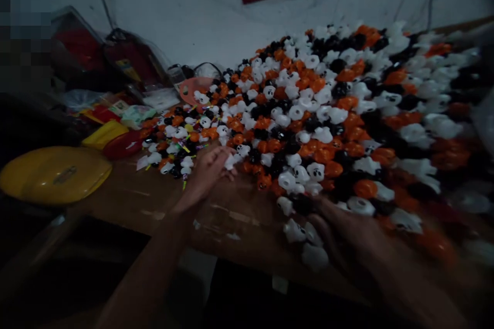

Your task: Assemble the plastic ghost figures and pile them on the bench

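My left hand [211,165] is closed, its fingers wrapped about a small white ghost figure [230,162] above the brown table [170,200]. Low on the right, my right hand [343,218] reaches to the near edge of a big heap of hollow plastic figures [297,113] in white, orange and black. A black figure [303,203] lies at its fingertips. Its fingers are dark and blurred, so I cannot make out a grip. Just below that, several white figures [295,230] sit at the heap's front.
Left of the heap lies a smaller pile [185,136] of figures with coloured strips among them. A yellow rounded object [56,175], a red piece [122,145] and a pink perforated basket [189,90] stand farther left. Bags and packets [111,105] lie against the wall.
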{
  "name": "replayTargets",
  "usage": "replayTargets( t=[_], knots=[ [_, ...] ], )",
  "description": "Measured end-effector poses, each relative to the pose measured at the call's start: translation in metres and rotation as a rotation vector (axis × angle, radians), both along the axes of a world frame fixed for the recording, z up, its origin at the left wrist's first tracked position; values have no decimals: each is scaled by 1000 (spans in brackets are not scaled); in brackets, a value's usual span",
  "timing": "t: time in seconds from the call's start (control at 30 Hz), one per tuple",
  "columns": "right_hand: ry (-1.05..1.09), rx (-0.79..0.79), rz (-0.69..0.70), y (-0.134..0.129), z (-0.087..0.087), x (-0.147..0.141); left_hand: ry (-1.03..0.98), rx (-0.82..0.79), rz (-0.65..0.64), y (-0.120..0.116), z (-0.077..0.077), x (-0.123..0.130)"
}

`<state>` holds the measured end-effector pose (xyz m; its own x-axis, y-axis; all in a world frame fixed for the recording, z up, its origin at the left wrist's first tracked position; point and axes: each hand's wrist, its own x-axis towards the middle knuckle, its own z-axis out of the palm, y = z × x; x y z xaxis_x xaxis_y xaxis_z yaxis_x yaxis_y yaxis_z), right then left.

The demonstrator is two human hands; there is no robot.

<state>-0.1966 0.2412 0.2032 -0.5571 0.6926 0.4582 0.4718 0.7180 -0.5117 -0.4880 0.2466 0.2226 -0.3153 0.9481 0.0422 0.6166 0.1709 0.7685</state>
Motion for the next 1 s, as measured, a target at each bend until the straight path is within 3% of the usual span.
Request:
replayTargets(
  t=[0.07,0.1,0.2,0.3,0.37,0.47,0.63,0.73,0.83,1.0],
  knots=[
    [21,-58,73,-9,0,-19,-521,52,104,-14,4,35],
    [27,-95,100,-11,1,-26,-691,70,171,-20,3,52],
    [1,-162,84,-16,7,-35,-914,113,328,-29,-8,92],
    [-59,-166,58,-20,12,-27,-1032,121,307,-26,-20,110],
    [-54,-140,50,-22,12,-19,-1023,109,274,-23,-24,113],
    [-46,-109,31,-20,12,-11,-846,103,249,-24,-23,113],
    [-177,-182,38,-16,12,-13,-629,61,195,-30,-21,115],
    [-244,-107,5,-16,10,-13,-635,92,163,-31,-25,117],
    [-324,1,-15,-16,8,-8,-469,155,104,-33,-27,118],
    [-399,-26,140,-15,6,0,-226,209,-28,-35,-25,124]
  ],
)
